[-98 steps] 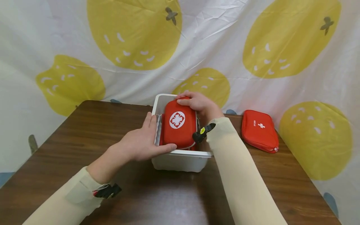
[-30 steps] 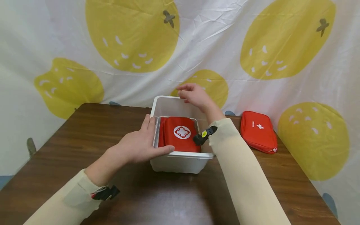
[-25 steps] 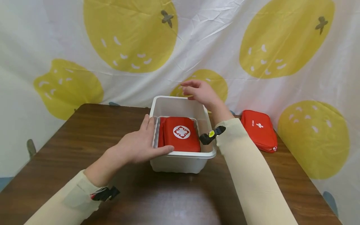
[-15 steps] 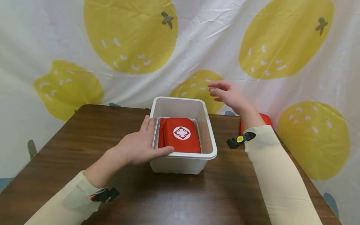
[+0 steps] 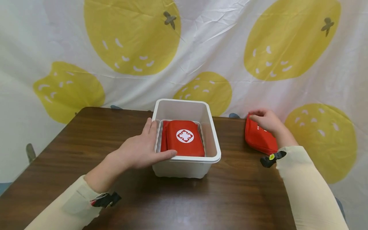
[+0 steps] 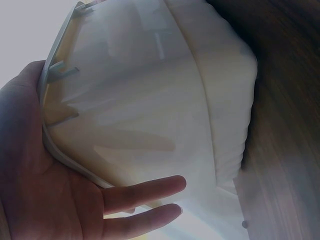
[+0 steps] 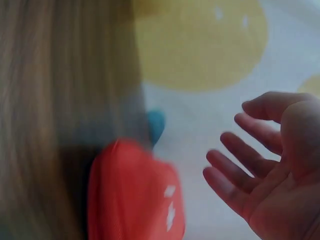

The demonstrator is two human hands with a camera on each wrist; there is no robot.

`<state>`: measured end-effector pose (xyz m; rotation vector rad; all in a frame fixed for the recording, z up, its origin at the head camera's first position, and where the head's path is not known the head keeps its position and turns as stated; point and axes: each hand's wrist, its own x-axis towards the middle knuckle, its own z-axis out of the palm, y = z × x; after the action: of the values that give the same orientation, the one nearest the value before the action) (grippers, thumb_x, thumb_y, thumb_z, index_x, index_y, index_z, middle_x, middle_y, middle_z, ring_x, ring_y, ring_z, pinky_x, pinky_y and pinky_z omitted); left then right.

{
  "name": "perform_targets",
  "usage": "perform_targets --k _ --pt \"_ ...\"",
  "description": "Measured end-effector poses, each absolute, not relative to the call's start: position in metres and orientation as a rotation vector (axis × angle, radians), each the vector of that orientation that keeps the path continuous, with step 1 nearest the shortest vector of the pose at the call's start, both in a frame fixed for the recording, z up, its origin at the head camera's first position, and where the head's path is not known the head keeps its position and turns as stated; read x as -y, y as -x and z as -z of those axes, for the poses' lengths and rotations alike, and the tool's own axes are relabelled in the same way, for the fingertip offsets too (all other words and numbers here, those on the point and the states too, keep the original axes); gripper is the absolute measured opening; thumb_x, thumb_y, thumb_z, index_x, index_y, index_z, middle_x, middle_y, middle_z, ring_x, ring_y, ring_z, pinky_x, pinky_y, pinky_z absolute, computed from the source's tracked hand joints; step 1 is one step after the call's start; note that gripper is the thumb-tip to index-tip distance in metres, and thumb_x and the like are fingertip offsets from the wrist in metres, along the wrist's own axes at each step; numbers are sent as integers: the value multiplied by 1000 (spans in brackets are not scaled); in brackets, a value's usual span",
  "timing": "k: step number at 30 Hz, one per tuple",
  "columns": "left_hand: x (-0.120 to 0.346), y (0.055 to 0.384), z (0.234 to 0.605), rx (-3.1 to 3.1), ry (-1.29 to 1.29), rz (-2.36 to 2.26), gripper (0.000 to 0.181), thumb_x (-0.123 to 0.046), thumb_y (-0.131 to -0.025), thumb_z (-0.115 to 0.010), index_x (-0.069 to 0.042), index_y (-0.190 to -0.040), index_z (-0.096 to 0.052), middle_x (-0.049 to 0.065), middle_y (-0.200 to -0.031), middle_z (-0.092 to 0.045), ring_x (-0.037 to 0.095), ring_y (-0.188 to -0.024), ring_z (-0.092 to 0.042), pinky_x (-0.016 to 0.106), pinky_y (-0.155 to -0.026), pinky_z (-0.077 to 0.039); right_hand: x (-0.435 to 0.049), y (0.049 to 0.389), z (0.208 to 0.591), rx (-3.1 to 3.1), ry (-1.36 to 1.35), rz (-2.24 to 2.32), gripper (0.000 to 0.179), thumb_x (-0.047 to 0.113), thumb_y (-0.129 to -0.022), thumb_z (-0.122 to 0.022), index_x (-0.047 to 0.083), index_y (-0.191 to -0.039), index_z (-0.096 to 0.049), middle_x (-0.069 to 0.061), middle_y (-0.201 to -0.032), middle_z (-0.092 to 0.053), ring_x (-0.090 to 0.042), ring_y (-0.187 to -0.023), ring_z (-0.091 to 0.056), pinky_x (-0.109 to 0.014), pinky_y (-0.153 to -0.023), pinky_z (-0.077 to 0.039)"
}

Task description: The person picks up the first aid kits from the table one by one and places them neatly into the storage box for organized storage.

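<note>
Head view, bin (image 5: 184, 167): white, upright on the brown table (image 5: 230, 198), near the middle.
Case (image 5: 185, 148): red with a white cross badge, inside the bin, leaning at its near end; a second red item (image 5: 164, 137) shows along its left side.
Left hand (image 5: 138, 150): at the bin's near left corner, fingers straight along the left side, thumb reaching over the near rim; steadying contact, with nothing clamped.
Pouch (image 5: 258, 139): red, flat on the table, right of the bin and well apart from it.
Right hand (image 5: 267, 121): over the far part of the pouch.
Backdrop (image 5: 201, 48): lemon-print cloth behind the table.
Left wrist view, bin wall: palm against the rim, two fingers extended beside the outside.
Right wrist view, fingers (image 7: 240, 155): loosely bent, thumb and fingertips apart, holding nothing; the blurred pouch lies clear of them.
</note>
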<state>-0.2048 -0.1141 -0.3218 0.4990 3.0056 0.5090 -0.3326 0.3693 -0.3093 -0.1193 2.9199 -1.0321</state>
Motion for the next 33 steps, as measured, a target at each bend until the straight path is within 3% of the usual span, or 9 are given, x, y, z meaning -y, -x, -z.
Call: perform_targets --k 10,15,20,29,33 --pt "112 205 321 -2998 -502 -512 130 -86 -92 -56 3 -174 -11 27 -183 -6 44 -117 -74 55 -91 -62 -433 326 345 -3011 -25 690 57 24 -110 -58 -17 -148 -50 -44 -145 -55 -59 -129 -54 -67 -112 -45" --pt "112 205 321 -2999 -511 -521 130 -87 -92 -55 4 -174 -11 28 -183 -7 45 -116 -75 56 -92 -62 -446 320 353 -2933 -166 600 87 46 -108 -62 -18 -158 -33 -46 -156 -39 -62 -136 -42 -71 -119 -38" --pt "111 205 321 -2988 -510 -528 130 -87 -91 -55 3 -174 -11 27 -183 -6 44 -116 -75 55 -91 -62 -451 315 359 -2820 -277 542 115 68 -102 -61 -21 -162 -20 -48 -158 -30 -61 -135 -38 -71 -117 -42" --pt "112 205 322 -2988 -506 -521 130 -86 -91 -56 2 -174 -9 26 -184 -3 45 -118 -74 55 -92 -62 -447 315 363 -2827 -281 437 111 67 -103 -59 -24 -158 -27 -49 -152 -38 -56 -126 -45 -67 -112 -48" --pt "114 205 322 -2986 -499 -516 130 -87 -92 -55 3 -174 -9 26 -184 -3 45 -119 -74 54 -91 -62 -440 318 362 -2820 -268 400 105 67 -103 -60 -21 -155 -38 -39 -128 -54 -47 -115 -52 -56 -98 -55"
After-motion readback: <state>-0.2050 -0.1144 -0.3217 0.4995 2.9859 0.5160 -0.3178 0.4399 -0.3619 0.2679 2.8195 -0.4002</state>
